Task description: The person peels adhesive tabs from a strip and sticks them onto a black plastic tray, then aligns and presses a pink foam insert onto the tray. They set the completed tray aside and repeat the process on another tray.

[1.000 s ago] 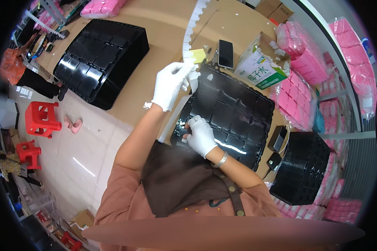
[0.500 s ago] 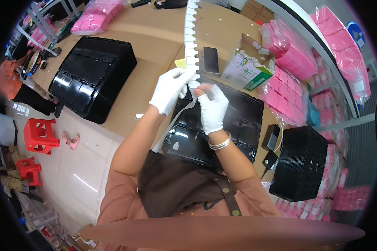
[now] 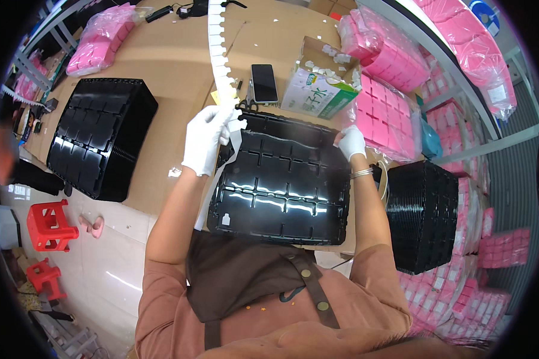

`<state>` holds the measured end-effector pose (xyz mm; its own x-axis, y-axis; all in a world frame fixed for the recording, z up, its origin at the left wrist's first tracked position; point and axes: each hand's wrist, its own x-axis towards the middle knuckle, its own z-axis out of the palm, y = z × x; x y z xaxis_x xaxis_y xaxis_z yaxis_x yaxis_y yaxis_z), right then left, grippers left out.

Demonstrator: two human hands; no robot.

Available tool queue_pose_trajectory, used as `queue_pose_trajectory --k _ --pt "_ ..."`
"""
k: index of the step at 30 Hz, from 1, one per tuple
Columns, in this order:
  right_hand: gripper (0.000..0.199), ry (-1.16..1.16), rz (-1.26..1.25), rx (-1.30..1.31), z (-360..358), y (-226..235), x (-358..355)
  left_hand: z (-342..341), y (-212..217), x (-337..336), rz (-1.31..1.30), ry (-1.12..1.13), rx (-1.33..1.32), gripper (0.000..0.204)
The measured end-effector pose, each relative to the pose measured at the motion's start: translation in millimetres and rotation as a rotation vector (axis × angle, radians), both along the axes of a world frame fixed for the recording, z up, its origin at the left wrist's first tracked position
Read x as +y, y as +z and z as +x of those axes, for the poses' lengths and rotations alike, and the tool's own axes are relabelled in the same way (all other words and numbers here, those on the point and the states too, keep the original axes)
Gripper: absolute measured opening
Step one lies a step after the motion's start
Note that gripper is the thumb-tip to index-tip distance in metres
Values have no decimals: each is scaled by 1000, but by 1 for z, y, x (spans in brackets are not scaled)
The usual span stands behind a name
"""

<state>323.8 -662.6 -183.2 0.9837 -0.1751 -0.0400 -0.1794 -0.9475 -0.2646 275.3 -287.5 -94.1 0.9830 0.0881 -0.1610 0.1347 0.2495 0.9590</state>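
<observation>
My left hand (image 3: 205, 140), in a white glove, pinches a strip of white labels (image 3: 218, 57) with notched edges. The strip comes down from the far edge of the view, and its narrow tail hangs below the hand along the tray's left side. In front of me lies a black plastic tray (image 3: 275, 173) with moulded compartments, bearing a small white label (image 3: 226, 219) near its lower left corner. My gloved right hand (image 3: 351, 143) is at the tray's upper right edge, its fingers closed with bare fingertips showing; anything between them is too small to make out.
Stacks of black trays stand left (image 3: 99, 137) and right (image 3: 423, 215). Beyond the tray are a phone (image 3: 265, 82), scissors (image 3: 249, 106) and an open carton (image 3: 317, 90) with white scraps. Bagged pink trays (image 3: 386, 110) pile up on the right. Red stools (image 3: 52, 225) stand on the floor.
My right hand has left the label strip and moved right to the tray's edge. The left hand still holds the strip. The whole view has shifted, uncovering more of the tray.
</observation>
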Motion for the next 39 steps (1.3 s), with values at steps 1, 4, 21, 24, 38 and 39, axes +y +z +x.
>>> queue_pose_trajectory --k 1,4,21,24,38,39 --pt "16 9 3 3 0 1 4 -1 -1 0 3 9 3 20" --pt "44 -125 -173 -50 -4 13 15 -6 0 -5 84 -15 -25 20" --pt "8 294 1396 -400 -79 74 235 -32 4 -12 -154 -8 -52 16" --pt "12 434 1285 -626 -86 91 228 -25 14 -9 -392 -106 48 14" --pt "11 343 -16 -31 -228 22 32 5 -13 14 114 -25 -20 24" --pt "9 267 26 -48 -232 16 33 5 -13 14 109 -28 -51 24"
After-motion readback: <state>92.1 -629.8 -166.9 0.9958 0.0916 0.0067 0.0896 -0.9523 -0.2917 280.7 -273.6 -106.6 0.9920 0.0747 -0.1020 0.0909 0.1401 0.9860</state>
